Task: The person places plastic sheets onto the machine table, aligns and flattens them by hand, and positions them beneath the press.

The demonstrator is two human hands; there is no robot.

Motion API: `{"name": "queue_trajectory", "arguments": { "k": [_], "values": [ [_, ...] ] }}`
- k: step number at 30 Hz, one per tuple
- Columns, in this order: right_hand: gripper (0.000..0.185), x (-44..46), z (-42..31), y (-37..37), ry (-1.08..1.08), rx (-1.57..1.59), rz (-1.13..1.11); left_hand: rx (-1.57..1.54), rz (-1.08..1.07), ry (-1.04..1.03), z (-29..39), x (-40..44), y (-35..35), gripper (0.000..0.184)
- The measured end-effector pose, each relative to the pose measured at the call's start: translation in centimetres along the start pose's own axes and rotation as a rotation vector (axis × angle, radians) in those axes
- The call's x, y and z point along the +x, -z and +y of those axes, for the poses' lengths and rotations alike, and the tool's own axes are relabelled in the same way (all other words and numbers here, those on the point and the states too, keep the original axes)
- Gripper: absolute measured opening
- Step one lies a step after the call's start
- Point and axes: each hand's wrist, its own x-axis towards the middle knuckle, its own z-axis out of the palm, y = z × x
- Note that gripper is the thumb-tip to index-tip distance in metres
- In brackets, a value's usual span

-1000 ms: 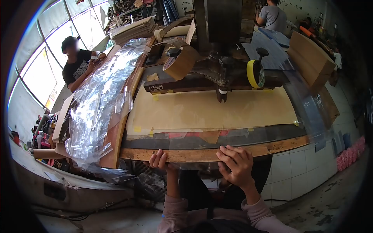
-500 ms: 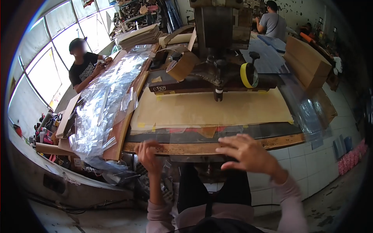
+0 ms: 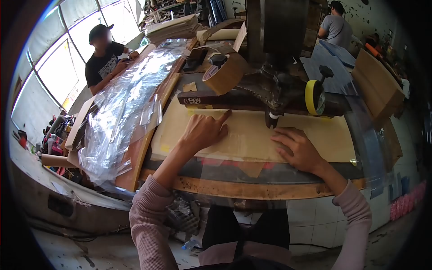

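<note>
A tan sheet lies flat on the dark bed of a press, below its heavy metal crossbar. My left hand rests over the sheet's left half, index finger stretched toward the crossbar's lower edge and thumb apart from it. On the right half, my right hand lies palm down with its fingers spread, just below the bar's central metal prong. Neither hand visibly grips anything. Clear film seems to overlie the front of the bed, but its outline is hard to make out.
Rolls of brown tape and yellow tape hang on the crossbar. Shiny clear plastic sheets cover the left table, where a person sits. A cardboard box stands right. Another person is farther back. A wooden strip edges the bed.
Both my hands have moved forward from the bed's front edge onto the tan sheet. The left reaches close to the crossbar. The view has shifted, so the press appears nearer.
</note>
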Motion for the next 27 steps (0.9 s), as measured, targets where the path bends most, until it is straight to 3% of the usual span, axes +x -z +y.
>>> {"name": "queue_trajectory", "arguments": {
  "k": [7, 19, 27],
  "values": [
    [0.043, 0.3, 0.0, 0.2, -0.036, -0.057, -0.047, -0.025, 0.044, 0.011, 0.1, -0.1, -0.7, 0.049],
    [0.049, 1.0, 1.4, 0.8, -0.076, -0.028, -0.157, 0.002, -0.105, 0.088, 1.3, 0.5, 0.1, 0.055],
    [0.053, 0.4, -0.3, 0.4, -0.162, -0.17, -0.217, 0.049, -0.053, 0.056, 1.0, 0.4, -0.3, 0.052]
  ]
}}
